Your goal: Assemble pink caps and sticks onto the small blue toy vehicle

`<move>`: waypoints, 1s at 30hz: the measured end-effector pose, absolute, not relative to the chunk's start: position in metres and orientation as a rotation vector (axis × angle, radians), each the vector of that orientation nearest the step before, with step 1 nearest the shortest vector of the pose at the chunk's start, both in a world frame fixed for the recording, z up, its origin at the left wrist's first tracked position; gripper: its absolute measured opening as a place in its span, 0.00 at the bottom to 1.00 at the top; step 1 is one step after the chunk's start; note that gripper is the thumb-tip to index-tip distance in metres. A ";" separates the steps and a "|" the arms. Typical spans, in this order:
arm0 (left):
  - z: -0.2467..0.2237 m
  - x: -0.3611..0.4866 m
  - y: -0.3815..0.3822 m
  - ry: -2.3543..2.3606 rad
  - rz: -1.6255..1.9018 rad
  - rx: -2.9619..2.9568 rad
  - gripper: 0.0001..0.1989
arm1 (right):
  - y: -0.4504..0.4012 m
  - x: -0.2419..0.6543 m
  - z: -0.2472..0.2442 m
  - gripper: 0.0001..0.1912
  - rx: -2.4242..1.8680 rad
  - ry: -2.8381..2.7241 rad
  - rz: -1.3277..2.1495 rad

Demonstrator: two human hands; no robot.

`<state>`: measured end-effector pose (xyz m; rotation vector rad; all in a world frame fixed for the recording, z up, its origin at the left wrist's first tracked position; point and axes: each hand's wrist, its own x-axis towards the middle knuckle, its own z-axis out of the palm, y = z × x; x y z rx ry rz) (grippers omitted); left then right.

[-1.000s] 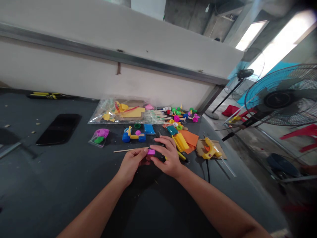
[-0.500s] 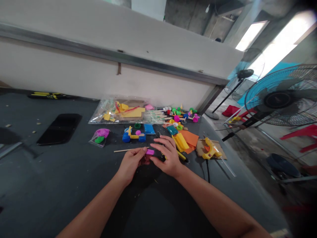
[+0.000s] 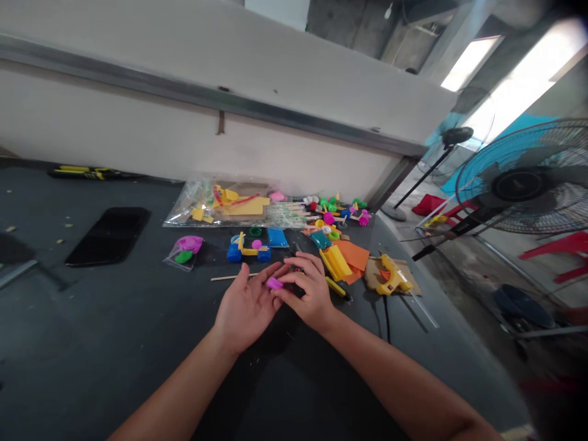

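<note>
A small lump of purple modelling clay (image 3: pixel 274 283) lies against the fingers of my left hand (image 3: pixel 245 309), whose palm is turned up with the fingers stretched out. From the right, my right hand (image 3: pixel 309 291) pinches the lump between thumb and fingertips. Just beyond the hands sits a small model (image 3: pixel 249 251) with blue wheel-like ends, a yellow bar and a pink ball. A thin wooden stick (image 3: pixel 225 278) lies behind my left hand, partly hidden by it. To its left is a clear bag (image 3: pixel 186 252) with purple and green clay.
A glue gun (image 3: pixel 392 278) rests on cardboard at the right, its cord trailing forward. Yellow and orange sheets (image 3: pixel 351 257) lie beside it. Behind are a clear plastic bag (image 3: pixel 184 205) of parts and colourful small pieces. A black phone (image 3: pixel 110 236) lies left; a fan (image 3: pixel 519 184) stands right.
My left hand has opened from its pinch and turned palm up. My right fingers have closed in on the purple clay, which now rests over the left fingers.
</note>
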<state>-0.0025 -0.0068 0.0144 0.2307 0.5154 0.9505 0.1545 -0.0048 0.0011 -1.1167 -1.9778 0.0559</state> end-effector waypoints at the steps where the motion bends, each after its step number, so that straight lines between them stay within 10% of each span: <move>1: 0.014 -0.002 -0.007 0.504 0.946 0.232 0.26 | -0.005 0.154 0.001 0.08 -1.124 -1.991 0.046; 13: 0.013 -0.008 -0.001 0.505 0.993 0.200 0.27 | -0.010 0.155 0.006 0.34 -1.078 -2.430 -0.113; 30: 0.001 -0.013 0.007 0.339 0.963 0.192 0.34 | -0.008 0.154 0.007 0.36 -1.224 -2.624 -0.152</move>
